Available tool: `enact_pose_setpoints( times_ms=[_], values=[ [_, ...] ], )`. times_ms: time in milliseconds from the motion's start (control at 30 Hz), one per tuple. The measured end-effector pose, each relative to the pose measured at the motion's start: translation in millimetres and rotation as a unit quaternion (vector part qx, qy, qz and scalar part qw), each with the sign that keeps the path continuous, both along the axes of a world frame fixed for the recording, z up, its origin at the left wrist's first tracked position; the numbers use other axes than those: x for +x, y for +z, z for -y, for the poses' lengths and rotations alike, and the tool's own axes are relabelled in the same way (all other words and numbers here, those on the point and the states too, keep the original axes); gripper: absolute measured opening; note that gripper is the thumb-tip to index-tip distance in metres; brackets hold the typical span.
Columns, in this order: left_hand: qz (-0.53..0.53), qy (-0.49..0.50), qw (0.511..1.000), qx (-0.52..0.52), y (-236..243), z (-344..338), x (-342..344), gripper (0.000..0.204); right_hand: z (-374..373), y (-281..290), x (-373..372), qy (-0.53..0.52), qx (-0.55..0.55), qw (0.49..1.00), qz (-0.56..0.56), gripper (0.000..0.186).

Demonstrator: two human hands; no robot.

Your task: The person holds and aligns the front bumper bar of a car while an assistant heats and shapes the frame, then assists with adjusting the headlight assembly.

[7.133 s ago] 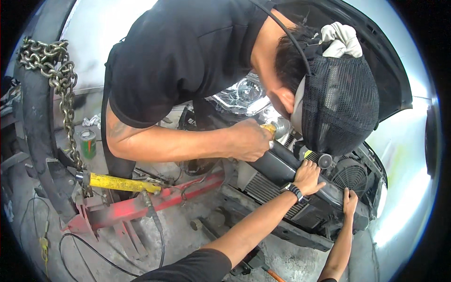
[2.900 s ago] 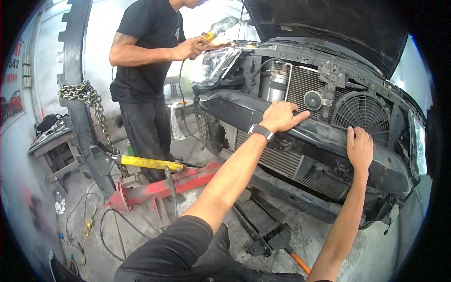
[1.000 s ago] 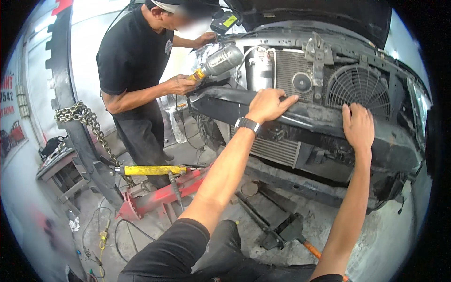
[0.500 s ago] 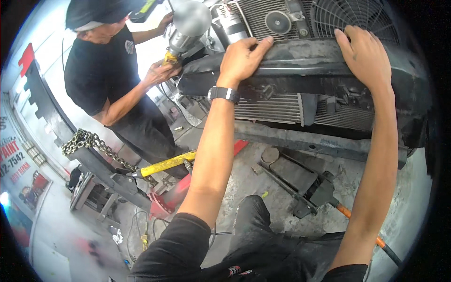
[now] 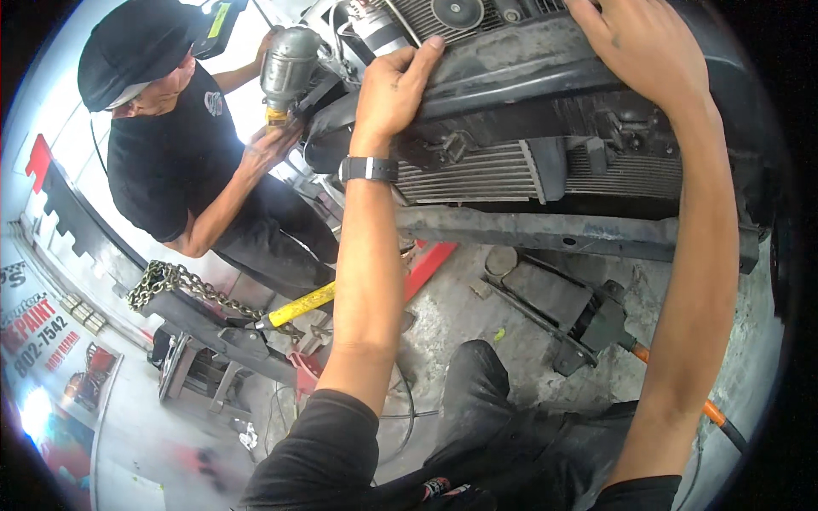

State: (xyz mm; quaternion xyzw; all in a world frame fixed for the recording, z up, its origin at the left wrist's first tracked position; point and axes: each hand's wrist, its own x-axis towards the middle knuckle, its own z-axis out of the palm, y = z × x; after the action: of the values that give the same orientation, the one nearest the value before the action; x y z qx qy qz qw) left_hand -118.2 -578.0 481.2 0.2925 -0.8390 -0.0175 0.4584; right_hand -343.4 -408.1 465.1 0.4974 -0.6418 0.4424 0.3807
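A black front bumper beam (image 5: 520, 72) runs across the exposed front of a vehicle before me. My left hand (image 5: 388, 98), with a dark watch on its wrist, is closed over the beam's upper left part. Its thumb lies along the top while the other fingers are mostly hidden. Further right, my right hand (image 5: 652, 47) curls over the same beam, fingertips partly cut off by the picture's upper edge. Below the beam sit a finned radiator-like core (image 5: 477, 175) and a dark lower crossmember (image 5: 528, 228).
On the left, a co-worker (image 5: 170, 162) in black holds a caged work light (image 5: 288, 68) by the beam's end. A chain (image 5: 179, 281) hangs on a dark post beside a yellow cylinder (image 5: 302, 305). A floor jack (image 5: 588, 328) with an orange handle stands below.
The whole view has shifted, with the beam and my hands now higher in it. Both hands keep their hold on the beam. The co-worker's work light has tilted, its cage now showing sideways.
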Motion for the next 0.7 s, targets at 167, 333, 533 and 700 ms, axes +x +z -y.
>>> enact_pose_setpoints(
  times_ms=[167,333,533,700],
  values=[
    [-0.002,0.001,1.0,0.002,0.2,-1.6,-3.7,0.061,2.6,-2.6,-1.6,-0.018,-0.029,0.999,-0.01,0.039],
    [-0.003,-0.005,1.0,-0.011,-0.1,-0.4,-1.4,0.062,4.2,-4.4,-2.7,-0.011,-0.038,0.999,-0.022,0.04],
    [0.009,0.016,1.0,-0.005,1.2,-2.7,-0.7,0.062,-1.6,5.4,8.0,-0.028,0.015,0.999,0.021,0.041],
    [0.001,0.015,1.0,0.001,3.4,-3.2,2.5,0.062,3.8,-1.2,2.6,-0.02,-0.009,1.0,0.001,0.041]
  ],
)
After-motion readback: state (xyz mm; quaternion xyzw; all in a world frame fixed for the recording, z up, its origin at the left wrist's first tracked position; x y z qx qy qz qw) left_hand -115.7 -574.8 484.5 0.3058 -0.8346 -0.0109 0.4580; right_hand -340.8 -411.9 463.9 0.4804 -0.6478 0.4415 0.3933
